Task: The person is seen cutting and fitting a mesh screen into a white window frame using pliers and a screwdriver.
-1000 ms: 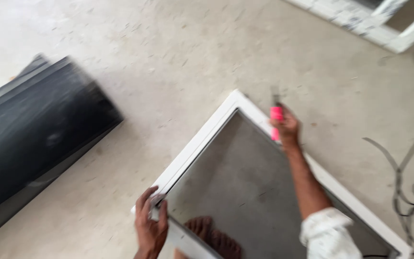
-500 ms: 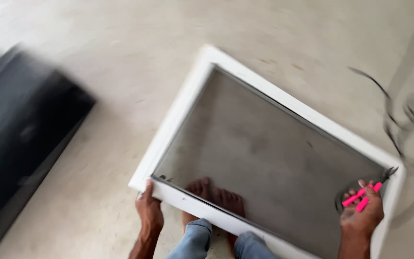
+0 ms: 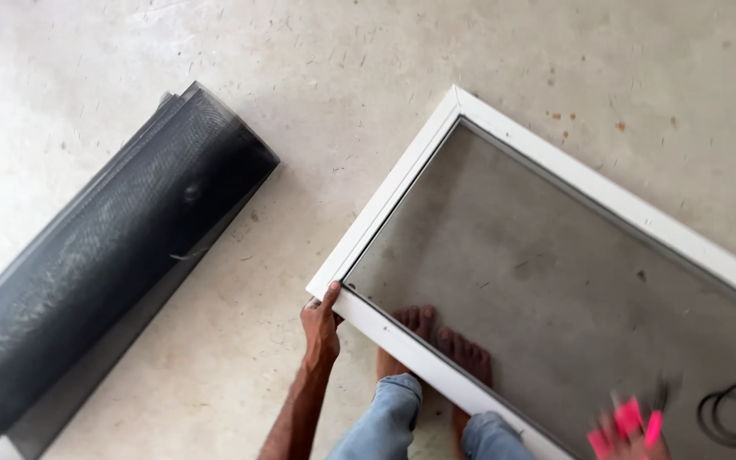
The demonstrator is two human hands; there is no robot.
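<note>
A white window frame [image 3: 402, 179] fitted with grey mesh [image 3: 547, 273] is tilted up off the concrete floor. My left hand [image 3: 320, 325] grips its near left corner. My right hand [image 3: 632, 434] is blurred at the bottom edge of the view, closed around a pink-handled tool [image 3: 628, 422] over the mesh near the frame's lower rail. My bare feet [image 3: 436, 341] show through the mesh, under the frame.
A large roll of dark mesh [image 3: 112, 247] lies on the floor to the left. A loop of black cord [image 3: 730, 413] sits at the lower right, seen through the mesh. Bare concrete stretches across the top.
My right hand with the pink tool came from the frame's far top edge down to its near lower right. The view swung, so the frame and roll sit differently. My left hand stayed on its corner.
</note>
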